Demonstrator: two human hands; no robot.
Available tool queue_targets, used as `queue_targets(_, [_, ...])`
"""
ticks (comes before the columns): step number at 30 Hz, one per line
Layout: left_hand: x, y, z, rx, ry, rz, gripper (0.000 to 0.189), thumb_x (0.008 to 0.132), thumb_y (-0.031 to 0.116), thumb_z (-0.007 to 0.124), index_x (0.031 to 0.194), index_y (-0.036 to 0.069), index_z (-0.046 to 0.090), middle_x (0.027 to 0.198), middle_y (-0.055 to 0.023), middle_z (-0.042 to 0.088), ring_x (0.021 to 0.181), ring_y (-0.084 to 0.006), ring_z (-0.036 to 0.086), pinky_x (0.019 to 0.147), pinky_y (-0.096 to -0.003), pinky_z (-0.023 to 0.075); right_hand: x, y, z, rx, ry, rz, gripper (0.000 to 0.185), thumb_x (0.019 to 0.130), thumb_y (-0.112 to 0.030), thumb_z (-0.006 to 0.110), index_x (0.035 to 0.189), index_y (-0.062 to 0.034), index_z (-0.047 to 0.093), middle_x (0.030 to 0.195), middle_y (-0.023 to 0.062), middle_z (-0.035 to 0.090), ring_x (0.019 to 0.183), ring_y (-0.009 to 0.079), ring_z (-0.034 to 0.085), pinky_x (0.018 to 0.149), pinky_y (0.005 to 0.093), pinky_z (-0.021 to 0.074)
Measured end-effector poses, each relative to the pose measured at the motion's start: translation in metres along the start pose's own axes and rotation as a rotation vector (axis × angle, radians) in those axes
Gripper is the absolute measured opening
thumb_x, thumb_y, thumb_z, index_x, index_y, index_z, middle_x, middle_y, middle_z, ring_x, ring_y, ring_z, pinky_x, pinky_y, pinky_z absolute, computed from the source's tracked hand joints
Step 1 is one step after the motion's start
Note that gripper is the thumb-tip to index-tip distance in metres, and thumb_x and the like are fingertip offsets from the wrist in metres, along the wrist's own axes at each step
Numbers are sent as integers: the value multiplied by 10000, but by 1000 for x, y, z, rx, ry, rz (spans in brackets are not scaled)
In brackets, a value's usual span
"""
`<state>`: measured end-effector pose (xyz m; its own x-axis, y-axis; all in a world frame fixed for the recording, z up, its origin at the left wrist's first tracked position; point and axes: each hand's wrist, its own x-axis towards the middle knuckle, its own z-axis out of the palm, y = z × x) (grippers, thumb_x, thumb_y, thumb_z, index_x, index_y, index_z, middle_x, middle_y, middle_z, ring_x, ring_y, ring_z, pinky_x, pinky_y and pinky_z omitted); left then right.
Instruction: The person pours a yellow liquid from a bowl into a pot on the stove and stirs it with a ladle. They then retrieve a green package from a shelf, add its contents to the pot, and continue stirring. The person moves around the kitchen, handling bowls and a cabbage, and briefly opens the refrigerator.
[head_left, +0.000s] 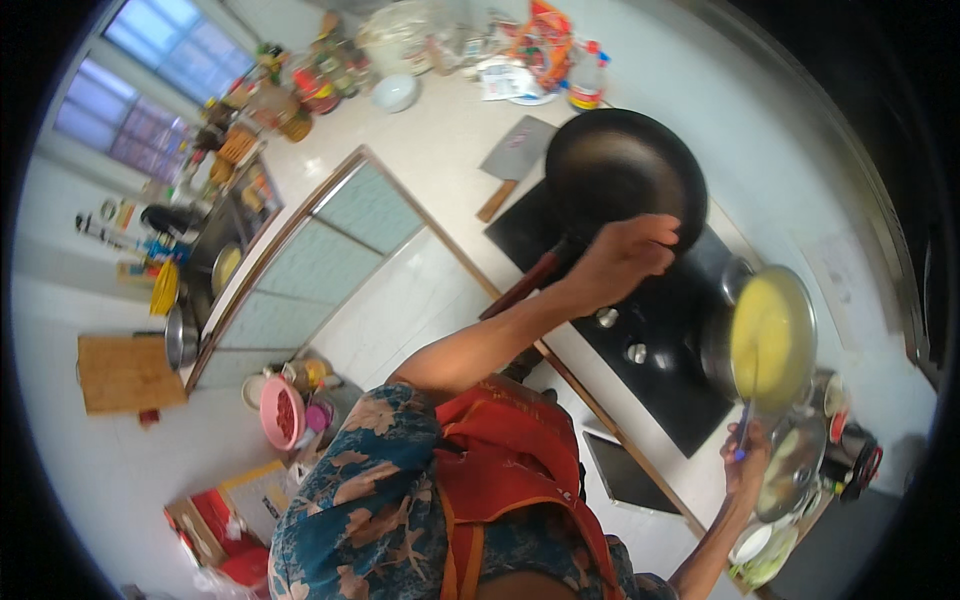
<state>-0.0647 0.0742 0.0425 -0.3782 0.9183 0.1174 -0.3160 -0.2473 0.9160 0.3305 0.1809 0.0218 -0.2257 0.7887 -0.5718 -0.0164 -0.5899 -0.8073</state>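
Note:
A black wok (622, 172) with a reddish-brown handle (521, 281) rests on the left side of the black glass gas stove (675, 390). My left hand (634, 251) is above the wok's near right part, fingers bent; whether anything small is between them is not visible. On the right, a metal pot (720, 352) contains a thick yellow mixture (765, 334). My right hand (746, 454) grips the blue handle of a thin utensil (754, 375), its far end in the mixture. The utensil's tip is hidden.
A cleaver (521, 150) lies on the counter left of the wok. Bottles, bags and a white bowl (396, 93) line the back. Beside my right hand stands a glass-lidded pan (787, 469). The sink (240, 217) is at the far left, above cabinet doors.

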Motion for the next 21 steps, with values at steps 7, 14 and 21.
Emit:
queue_targets(7, [-155, 64, -168, 224, 708, -149, 349, 933, 158, 587, 1241, -3, 552, 1118, -106, 633, 988, -190, 617, 840, -311, 518, 25, 7, -13, -338, -2, -136, 350, 937, -289, 584, 1167, -25, 569, 890, 107, 649, 674, 140, 610, 516, 263, 497])
queue_targets(14, [-319, 98, -325, 235, 1174, -179, 282, 927, 138, 566, 1157, -24, 585, 987, -106, 676, 895, -163, 628, 800, -295, 517, -1, -13, 110, -1078, 350, -1056, 430, 974, -223, 515, 1314, 40, 497, 1300, 226, 548, 1172, 313, 555, 981, 385, 438])
queue_targets(21, [-372, 166, -492, 541, 1290, -131, 321, 876, 32, 448, 1153, -17, 603, 823, -66, 699, 816, -94, 563, 745, -257, 430, -75, 40, 408, -1089, -149, -1169, 233, 938, -50, 506, 1104, 77, 607, 1009, 184, 632, 957, 284, 603, 887, 344, 454])
